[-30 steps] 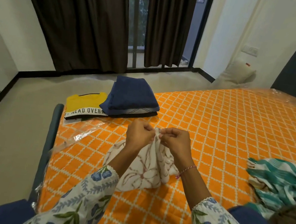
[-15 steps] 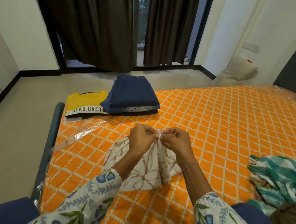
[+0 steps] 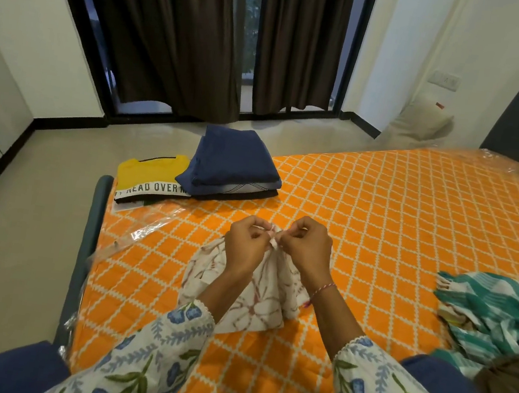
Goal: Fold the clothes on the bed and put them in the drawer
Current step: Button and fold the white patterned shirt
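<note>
A: Since the earlier frame both hands sit a little lower in the picture and stay close together; the left curtain (image 3: 161,28) at upper left hangs differently at its bottom edge, and the cloth is bunched the same way.

B: What lies at the left?

A: At middle left, on the corner of the bed (image 3: 414,216), a folded yellow shirt (image 3: 148,175) lies flat. Partly on it is a folded dark blue garment (image 3: 233,163). Both look finished. No drawer is in view, so I cannot say what is in it.

B: And the centre?

A: The left hand (image 3: 246,247) and the right hand (image 3: 305,252) each pinch the top edge of the white patterned cloth (image 3: 257,305), fingers curled. The grip points almost touch. The cloth hangs from them and its lower part rests on the bed.

B: How will it handle?

A: I judge it light, thin and very soft, with no stiffness. It will sag wherever it is not held. Better to take it at two corners or along one hem, well apart, so it spreads flat.

B: At the right?

A: A green and white striped cloth (image 3: 494,309) lies crumpled at the right edge, not yet folded. It also looks soft.
</note>
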`<control>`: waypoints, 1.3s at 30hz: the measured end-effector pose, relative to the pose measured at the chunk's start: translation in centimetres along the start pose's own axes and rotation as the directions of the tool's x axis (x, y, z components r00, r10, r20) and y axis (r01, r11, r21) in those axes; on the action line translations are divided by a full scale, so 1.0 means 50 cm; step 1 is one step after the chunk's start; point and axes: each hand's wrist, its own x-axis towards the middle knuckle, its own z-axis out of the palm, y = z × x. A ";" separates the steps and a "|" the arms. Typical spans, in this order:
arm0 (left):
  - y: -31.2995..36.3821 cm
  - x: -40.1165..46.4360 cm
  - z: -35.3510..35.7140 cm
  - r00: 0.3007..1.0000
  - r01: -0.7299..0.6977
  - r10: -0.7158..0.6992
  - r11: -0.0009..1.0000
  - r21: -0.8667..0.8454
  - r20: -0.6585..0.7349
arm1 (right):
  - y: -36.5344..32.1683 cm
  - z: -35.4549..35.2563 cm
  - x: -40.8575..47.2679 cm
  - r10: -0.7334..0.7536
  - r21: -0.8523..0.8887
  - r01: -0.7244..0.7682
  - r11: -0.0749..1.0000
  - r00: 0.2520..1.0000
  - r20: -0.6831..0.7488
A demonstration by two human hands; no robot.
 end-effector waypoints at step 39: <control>-0.051 0.058 -0.047 0.914 -0.167 0.034 0.939 0.299 0.403 | -0.009 0.009 0.071 0.448 0.419 -0.609 0.673 0.787 0.425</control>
